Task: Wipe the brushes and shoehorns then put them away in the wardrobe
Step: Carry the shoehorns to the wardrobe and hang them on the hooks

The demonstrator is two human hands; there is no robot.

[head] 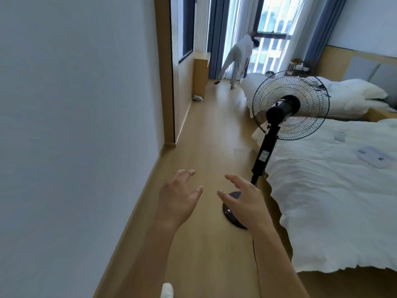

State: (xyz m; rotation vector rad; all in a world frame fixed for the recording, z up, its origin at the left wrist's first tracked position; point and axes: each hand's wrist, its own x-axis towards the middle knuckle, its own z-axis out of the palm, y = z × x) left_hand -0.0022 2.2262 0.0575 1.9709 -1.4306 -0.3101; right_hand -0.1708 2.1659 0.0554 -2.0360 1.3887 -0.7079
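Walking the corridor w/ nothing in hand: left hand (179, 193) and right hand (243, 201) both out front, fingers spread and relaxed, gripping nothing. They hover over the wood floor (206, 134), apart from each other, right one in front of the fan base (231, 211) from this angle.

No brushes, no shoehorns, no cloth anywhere in view. Can't tell where they are. Wardrobe not clearly showing either; a wood-framed opening (166, 72) sits on the left past the white wall (75, 104), could lead to it, can't say for sure.

So the step, as I read it: still locating the gear, task barely begun. To do it well: keep left along the wall, bc the standing fan (290, 105) is planted on the right, just beside the near bed (333, 190), and its cord (255, 261) runs back along the floor near the right arm. Catch that and the fan likely tips. Steer feet clear of base and cord.

Another person (238, 59) bends by the window at the far end, well apart, not blocking yet. Small white things lie on the near bed, too blurred to name.

Next: check that left opening first, find something to wipe w/, then gather brushes and shoehorns together before wiping, so one trip to the wardrobe does it.
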